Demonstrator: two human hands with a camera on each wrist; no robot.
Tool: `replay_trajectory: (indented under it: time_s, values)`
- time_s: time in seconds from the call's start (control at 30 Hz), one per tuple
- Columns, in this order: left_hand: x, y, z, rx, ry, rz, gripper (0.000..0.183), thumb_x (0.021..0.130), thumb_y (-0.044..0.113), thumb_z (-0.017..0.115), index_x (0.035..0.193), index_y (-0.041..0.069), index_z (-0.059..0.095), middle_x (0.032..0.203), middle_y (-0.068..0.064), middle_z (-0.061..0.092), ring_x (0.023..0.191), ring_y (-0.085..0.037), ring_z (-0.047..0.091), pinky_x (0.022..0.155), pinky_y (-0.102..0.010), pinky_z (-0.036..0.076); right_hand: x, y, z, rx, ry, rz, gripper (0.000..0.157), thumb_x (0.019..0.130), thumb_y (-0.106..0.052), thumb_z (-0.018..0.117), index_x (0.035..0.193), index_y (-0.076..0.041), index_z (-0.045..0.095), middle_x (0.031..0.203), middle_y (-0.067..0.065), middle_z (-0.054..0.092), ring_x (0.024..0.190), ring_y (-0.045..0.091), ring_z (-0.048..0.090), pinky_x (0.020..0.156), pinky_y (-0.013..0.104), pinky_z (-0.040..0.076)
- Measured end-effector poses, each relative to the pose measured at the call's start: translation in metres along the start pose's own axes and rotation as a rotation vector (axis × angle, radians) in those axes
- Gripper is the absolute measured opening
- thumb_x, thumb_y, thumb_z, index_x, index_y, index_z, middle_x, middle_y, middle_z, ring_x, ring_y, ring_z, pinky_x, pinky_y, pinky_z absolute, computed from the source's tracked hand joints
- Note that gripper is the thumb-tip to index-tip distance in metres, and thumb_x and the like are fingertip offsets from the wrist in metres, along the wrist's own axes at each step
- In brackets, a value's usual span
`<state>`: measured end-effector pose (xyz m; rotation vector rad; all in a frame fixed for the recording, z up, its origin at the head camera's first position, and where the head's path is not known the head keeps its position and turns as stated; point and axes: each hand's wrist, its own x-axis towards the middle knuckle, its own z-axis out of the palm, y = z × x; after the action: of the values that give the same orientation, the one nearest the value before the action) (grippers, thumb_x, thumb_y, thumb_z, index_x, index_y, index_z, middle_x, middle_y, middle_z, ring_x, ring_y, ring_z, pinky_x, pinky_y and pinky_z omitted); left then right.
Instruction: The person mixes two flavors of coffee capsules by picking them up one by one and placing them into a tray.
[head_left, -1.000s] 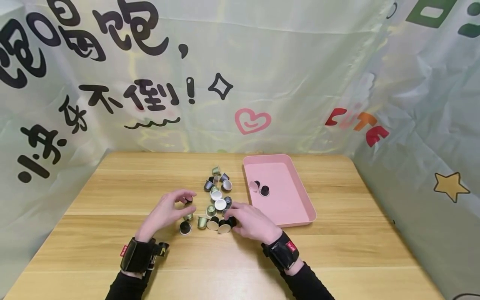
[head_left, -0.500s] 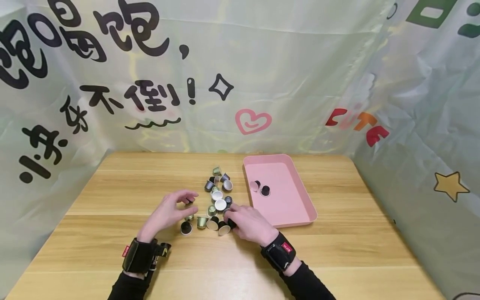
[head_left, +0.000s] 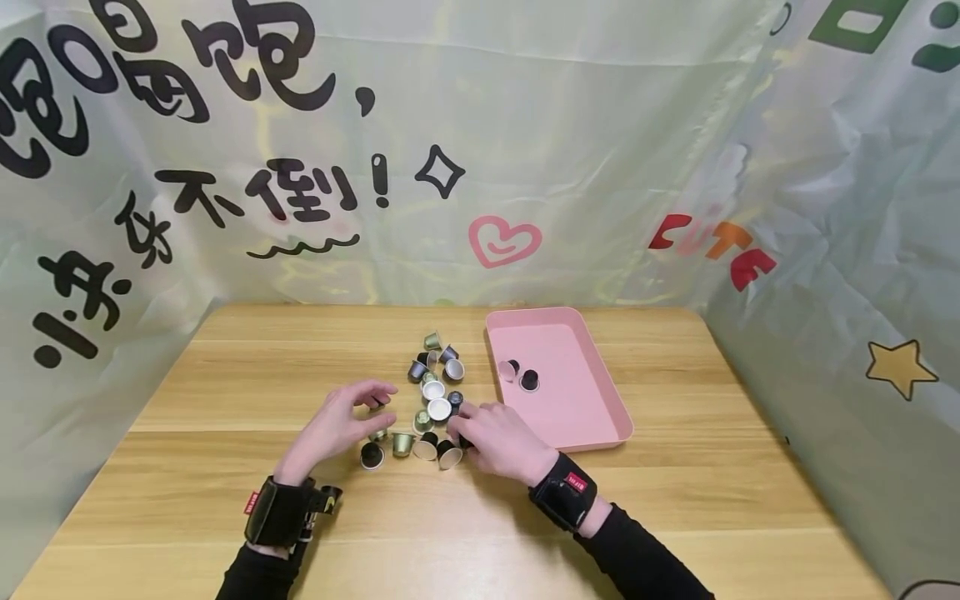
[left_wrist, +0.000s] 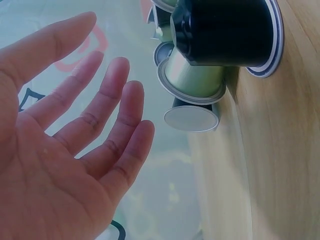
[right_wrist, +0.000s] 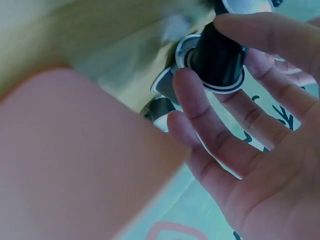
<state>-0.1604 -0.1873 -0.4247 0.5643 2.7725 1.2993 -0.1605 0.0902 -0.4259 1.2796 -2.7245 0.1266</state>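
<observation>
My left hand (head_left: 345, 421) hovers at the left of a cluster of coffee capsules, its fingers loosely bent and holding nothing. In the left wrist view a black capsule (left_wrist: 225, 32) and a light green capsule (left_wrist: 195, 75) stand beyond the fingertips. My right hand (head_left: 502, 442) is over the right front of the cluster. In the right wrist view its thumb and fingers pinch a black capsule (right_wrist: 218, 57) with a pale rim. Around it lie more capsules, such as a white-lidded one (head_left: 439, 409) and a green one (head_left: 402, 444).
A pink tray (head_left: 577, 392) stands right of the cluster with a black capsule (head_left: 529, 380) and another lying on its side in it. Its near wall is close beside my right hand. A printed cloth (head_left: 600, 167) hangs behind the wooden table (head_left: 712, 483).
My right hand has shifted slightly among the front capsules, and its forearm has swung a little to the right. The left hand has hardly moved.
</observation>
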Motion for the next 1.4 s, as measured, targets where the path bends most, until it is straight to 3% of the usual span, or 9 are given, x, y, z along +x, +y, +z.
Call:
replay_trajectory:
  time_s: [0.23,0.43,0.67,0.83,1.07,1.23,1.4]
  values:
    - [0.000,0.000,0.000,-0.007,0.000,0.001,0.040,0.091,0.014,0.073,0.127,0.000,0.063,0.113,-0.017,0.072,0.104,-0.032,0.065,0.097,-0.058,0.052,0.001,0.015,-0.022,0.147,-0.014,0.021,0.029,0.082,-0.012,0.078,0.109,-0.016,0.070,0.101,-0.001,0.065,0.082,0.012,0.064,0.071,0.023,0.055]
    - [0.000,0.000,0.000,-0.004,-0.003,-0.001,0.038,0.093,0.015,0.071,0.127,0.001,0.063,0.110,-0.012,0.073,0.101,-0.023,0.066,0.097,-0.057,0.052,0.007,0.041,-0.041,0.232,-0.032,0.099,0.026,0.092,-0.013,0.069,0.119,-0.011,0.067,0.109,0.003,0.064,0.094,0.017,0.063,0.082,0.032,0.058]
    - [0.001,0.000,0.001,0.004,-0.005,0.007,0.037,0.094,0.016,0.070,0.126,0.001,0.063,0.108,-0.007,0.073,0.100,-0.021,0.065,0.095,-0.055,0.053,0.021,0.086,-0.054,0.304,-0.005,0.126,0.019,0.092,-0.004,0.060,0.109,-0.009,0.068,0.101,0.004,0.065,0.080,0.011,0.059,0.071,0.024,0.053]
    - [0.001,0.000,0.001,-0.002,-0.002,0.008,0.037,0.093,0.017,0.071,0.126,0.001,0.063,0.107,-0.007,0.073,0.099,-0.020,0.065,0.095,-0.055,0.053,0.031,0.112,-0.061,0.287,-0.039,0.229,0.021,0.092,-0.011,0.059,0.111,-0.012,0.068,0.099,0.003,0.067,0.072,0.011,0.059,0.067,0.026,0.049]
    - [0.001,0.001,0.001,-0.009,-0.003,-0.002,0.038,0.094,0.016,0.070,0.127,0.001,0.063,0.107,-0.007,0.072,0.099,-0.020,0.065,0.094,-0.053,0.054,0.046,0.142,-0.060,0.374,-0.038,0.266,0.024,0.090,-0.011,0.063,0.113,-0.004,0.069,0.108,0.012,0.069,0.093,0.025,0.061,0.082,0.038,0.051]
    - [0.001,0.002,0.001,-0.022,-0.008,-0.004,0.038,0.094,0.016,0.070,0.128,0.000,0.062,0.107,-0.007,0.072,0.098,-0.020,0.065,0.092,-0.051,0.054,0.052,0.160,-0.050,0.396,-0.081,0.326,0.028,0.092,-0.008,0.059,0.116,0.001,0.067,0.111,0.017,0.069,0.091,0.027,0.058,0.082,0.039,0.048]
    - [0.000,0.003,0.001,-0.024,-0.014,0.001,0.038,0.094,0.016,0.070,0.127,0.000,0.062,0.107,-0.008,0.072,0.099,-0.020,0.065,0.093,-0.050,0.055,0.055,0.168,-0.038,0.344,-0.133,0.408,0.026,0.094,-0.007,0.057,0.115,0.001,0.067,0.109,0.016,0.069,0.096,0.027,0.061,0.086,0.040,0.051]
